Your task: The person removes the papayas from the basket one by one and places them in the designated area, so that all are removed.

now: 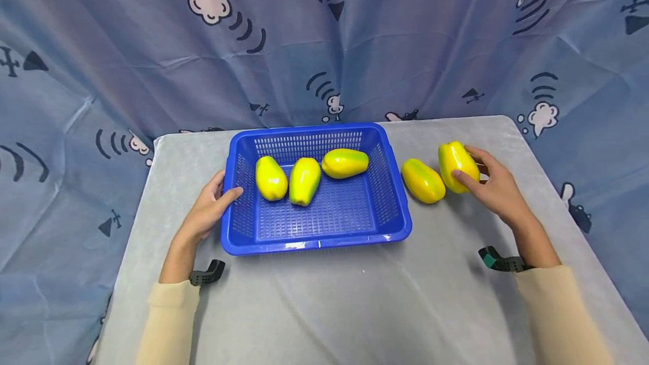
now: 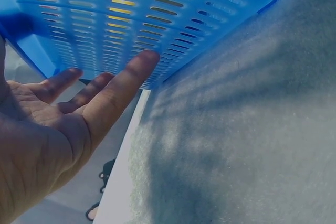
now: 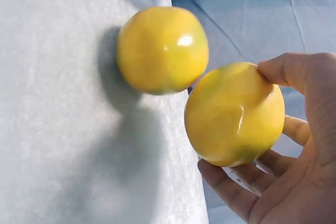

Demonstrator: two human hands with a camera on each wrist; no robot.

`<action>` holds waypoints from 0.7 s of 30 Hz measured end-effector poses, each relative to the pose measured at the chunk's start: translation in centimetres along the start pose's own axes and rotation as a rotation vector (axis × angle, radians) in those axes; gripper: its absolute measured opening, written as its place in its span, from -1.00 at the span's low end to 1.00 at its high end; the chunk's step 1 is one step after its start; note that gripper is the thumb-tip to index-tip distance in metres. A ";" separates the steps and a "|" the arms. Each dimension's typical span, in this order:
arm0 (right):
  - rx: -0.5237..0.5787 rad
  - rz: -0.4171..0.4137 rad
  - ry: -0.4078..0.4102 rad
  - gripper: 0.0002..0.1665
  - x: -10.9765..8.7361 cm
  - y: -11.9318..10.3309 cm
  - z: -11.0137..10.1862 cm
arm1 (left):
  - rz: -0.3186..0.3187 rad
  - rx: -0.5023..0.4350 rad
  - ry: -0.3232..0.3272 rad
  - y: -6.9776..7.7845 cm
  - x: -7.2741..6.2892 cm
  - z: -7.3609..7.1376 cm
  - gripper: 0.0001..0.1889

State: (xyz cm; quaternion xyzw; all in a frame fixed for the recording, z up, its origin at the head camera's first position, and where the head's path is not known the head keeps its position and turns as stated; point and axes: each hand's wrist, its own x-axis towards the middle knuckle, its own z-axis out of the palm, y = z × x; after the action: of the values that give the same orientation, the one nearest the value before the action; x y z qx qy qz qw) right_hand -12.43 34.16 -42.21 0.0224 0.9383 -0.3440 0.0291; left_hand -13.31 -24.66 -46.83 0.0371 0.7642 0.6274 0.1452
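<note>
My right hand [image 1: 494, 187] holds a glossy yellow-green papaya [image 1: 457, 165], thumb on one side and fingers on the other. In the right wrist view this papaya [image 3: 233, 114] is raised over the table, its shadow falling apart from it. A second papaya [image 1: 423, 181] lies on the table between it and the blue plastic basket [image 1: 315, 244]. My left hand [image 1: 210, 207] grips the basket's left rim, thumb over the edge and fingers along the outer wall. Inside the basket lie three papayas: a left one [image 1: 271, 178], a middle one [image 1: 305, 181] and one on its side [image 1: 345, 163].
A pale grey cloth covers the table [image 1: 314, 308]. Blue patterned curtain [image 1: 324, 44] hangs behind the table and along both sides. The basket stands near the table's back edge. Black bands [image 1: 207, 274] sit on both wrists.
</note>
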 end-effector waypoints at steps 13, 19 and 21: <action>0.051 0.079 -0.079 -0.02 0.2 2.5 1.7 | 0.007 0.003 -0.003 0.0 0.0 -0.1 -0.32; 0.041 0.074 -0.069 0.00 0.2 2.7 2.7 | 0.010 -0.011 -0.002 0.0 0.1 0.0 -0.34; 0.030 0.070 -0.067 0.00 0.2 2.7 3.0 | 0.011 -0.012 -0.001 0.0 0.1 0.0 -0.33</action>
State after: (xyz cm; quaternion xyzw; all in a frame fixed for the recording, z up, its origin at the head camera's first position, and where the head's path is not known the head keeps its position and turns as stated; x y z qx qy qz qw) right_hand -12.30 34.24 -46.21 0.0443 0.9301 -0.3573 0.0723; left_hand -13.42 -24.64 -46.90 0.0404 0.7601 0.6327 0.1423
